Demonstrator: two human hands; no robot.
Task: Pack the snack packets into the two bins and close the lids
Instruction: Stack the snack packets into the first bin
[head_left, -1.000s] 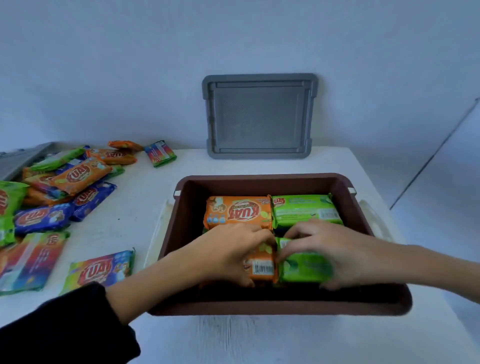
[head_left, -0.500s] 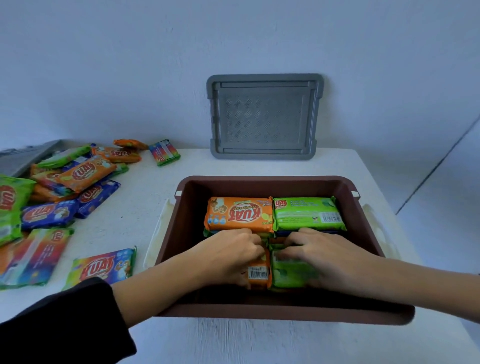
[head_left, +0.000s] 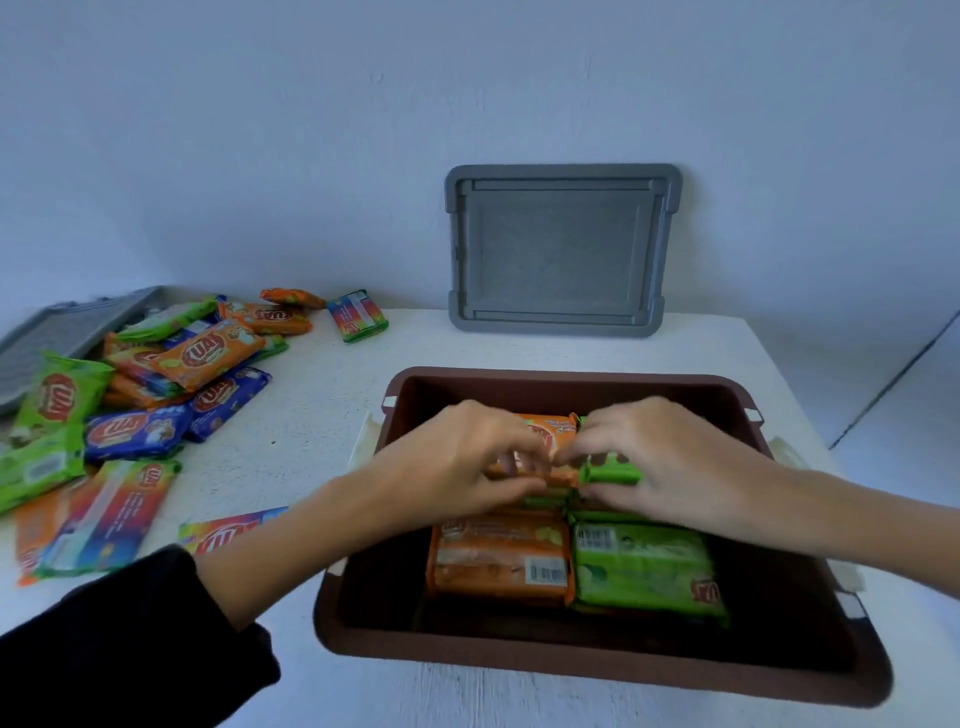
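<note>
A brown bin (head_left: 597, 670) stands open in front of me on the white table (head_left: 322, 415). In its near half lie an orange packet (head_left: 498, 558) and a green packet (head_left: 647, 569) side by side. Over the far half, my left hand (head_left: 457, 467) pinches the far orange packet (head_left: 550, 441), and my right hand (head_left: 670, 462) has its fingers on the far green packet (head_left: 608, 470). A grey lid (head_left: 561, 249) leans upright against the wall behind the bin.
Several loose snack packets (head_left: 140, 405), orange, blue, green and rainbow, lie heaped at the table's left. A second grey lid (head_left: 62, 327) lies flat at the far left edge. One rainbow packet (head_left: 228, 535) lies beside my left forearm. The table ends just right of the bin.
Both hands have left the near pair of packets and moved to the far pair in the bin. The near orange and green packets now lie uncovered.
</note>
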